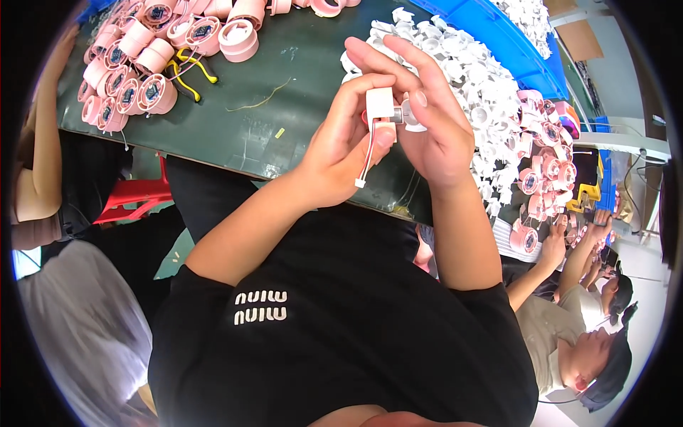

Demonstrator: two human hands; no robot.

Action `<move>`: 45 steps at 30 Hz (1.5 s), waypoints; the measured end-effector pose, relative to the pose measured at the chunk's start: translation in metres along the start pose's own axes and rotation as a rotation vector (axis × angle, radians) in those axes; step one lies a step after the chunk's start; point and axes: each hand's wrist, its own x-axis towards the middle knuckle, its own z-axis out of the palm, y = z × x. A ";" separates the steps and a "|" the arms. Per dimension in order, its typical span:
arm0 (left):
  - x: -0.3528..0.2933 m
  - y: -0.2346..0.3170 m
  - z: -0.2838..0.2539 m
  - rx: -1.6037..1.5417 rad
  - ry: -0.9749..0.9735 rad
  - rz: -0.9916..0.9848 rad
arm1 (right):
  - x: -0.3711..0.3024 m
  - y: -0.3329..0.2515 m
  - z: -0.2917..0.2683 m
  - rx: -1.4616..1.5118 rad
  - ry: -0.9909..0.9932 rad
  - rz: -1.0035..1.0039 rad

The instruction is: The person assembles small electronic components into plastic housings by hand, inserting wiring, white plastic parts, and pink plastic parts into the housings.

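Above the table edge, my left hand is closed around a small motor unit: a silvery cylinder with an off-white block. Thin red and white wires hang from it to a small white connector. A rounded, pale plastic piece sits at the cylinder's right end, against my right hand. That hand's fingers are stretched out and apart, and its thumb lies just above the piece. Whether the piece is fixed to the cylinder is hidden.
Several pink round housings lie at the far left, with yellow-handled pliers beside them. White plastic parts are heaped to the right, near a blue bin. More pink housings and other people's hands are farther right.
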 end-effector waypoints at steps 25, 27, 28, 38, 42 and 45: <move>-0.008 -0.011 0.002 0.462 0.003 0.040 | 0.001 0.019 0.006 -0.282 -0.019 -0.099; -0.007 -0.018 0.004 0.541 0.039 0.172 | 0.001 0.020 0.019 -0.439 0.034 -0.112; -0.009 -0.018 0.002 0.542 0.043 0.170 | 0.000 0.021 0.021 -0.500 0.062 -0.133; -0.004 -0.016 -0.006 0.551 -0.044 0.146 | 0.014 0.027 0.017 -0.673 -0.022 -0.249; -0.011 0.006 -0.008 0.201 0.045 -0.074 | 0.020 0.025 0.015 -0.707 -0.113 -0.193; -0.006 0.002 -0.012 -0.131 0.196 0.021 | 0.050 0.017 0.017 -0.826 -0.208 -0.186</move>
